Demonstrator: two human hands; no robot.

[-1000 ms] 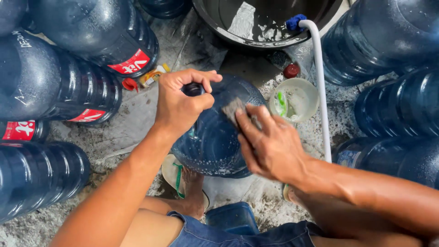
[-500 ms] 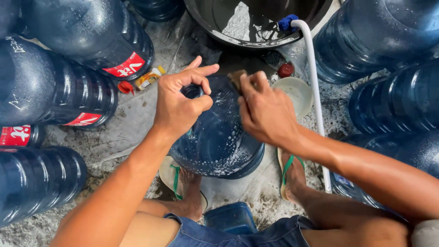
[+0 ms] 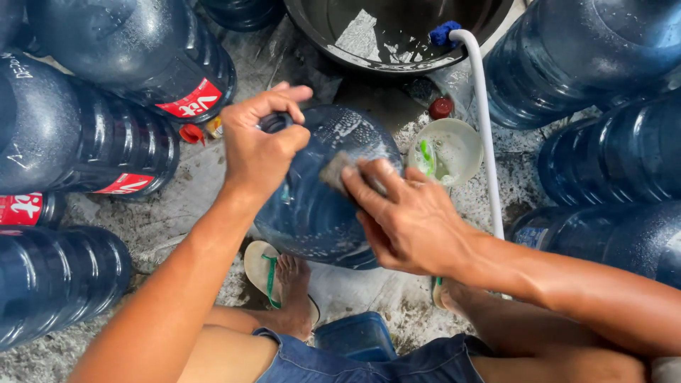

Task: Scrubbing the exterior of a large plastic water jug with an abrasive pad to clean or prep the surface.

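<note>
The right hand [image 3: 408,223] has slid its scrubbing pad [image 3: 335,172] lower across the soapy blue water jug [image 3: 319,206] tilted between the feet, while the left hand [image 3: 259,145] stays clenched around its neck.

The left hand [image 3: 259,145] covers the jug [image 3: 319,206] neck, so its mouth is mostly hidden. The right hand [image 3: 411,220] hides most of the scrub pad [image 3: 333,172]. The basin [image 3: 397,32] and surrounding jugs [image 3: 589,57] run off the edges. The right foot is mostly hidden under the forearm.
</note>
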